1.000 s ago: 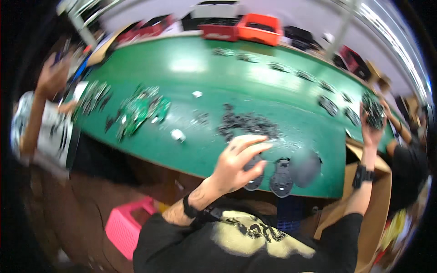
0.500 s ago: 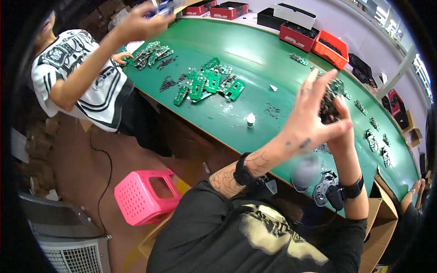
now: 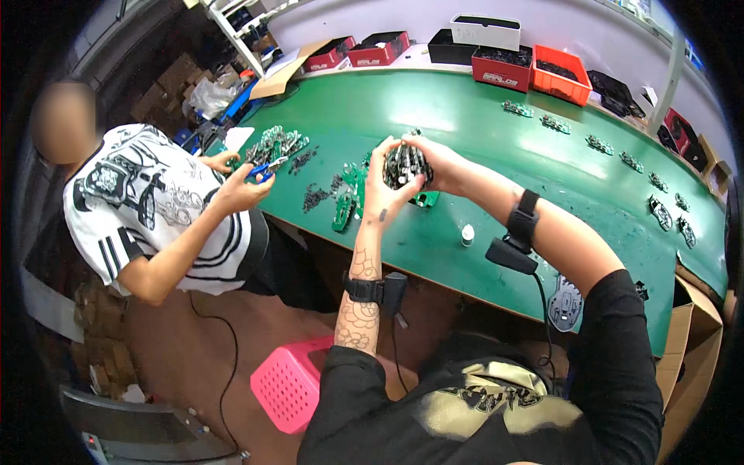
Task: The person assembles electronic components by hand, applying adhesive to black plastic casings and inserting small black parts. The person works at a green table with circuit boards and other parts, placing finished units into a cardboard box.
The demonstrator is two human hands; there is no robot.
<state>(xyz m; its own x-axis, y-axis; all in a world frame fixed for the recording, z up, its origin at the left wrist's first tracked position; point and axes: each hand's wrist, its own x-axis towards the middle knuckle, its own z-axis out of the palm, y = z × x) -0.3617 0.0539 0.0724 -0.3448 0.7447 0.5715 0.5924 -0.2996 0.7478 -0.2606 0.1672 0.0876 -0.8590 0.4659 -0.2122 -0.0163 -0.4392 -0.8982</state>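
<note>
Green bench (image 3: 496,139); hands-hidden dark parts bundle (image 3: 404,165).

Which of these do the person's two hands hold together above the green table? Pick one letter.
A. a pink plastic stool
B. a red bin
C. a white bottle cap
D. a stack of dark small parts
D: the left hand and the right hand cup a stack of dark small parts between their fingers, raised above the green table.

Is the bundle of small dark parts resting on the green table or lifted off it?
Lifted. Both hands, left hand and right hand, cup the bundle of dark parts above the green table.
</note>
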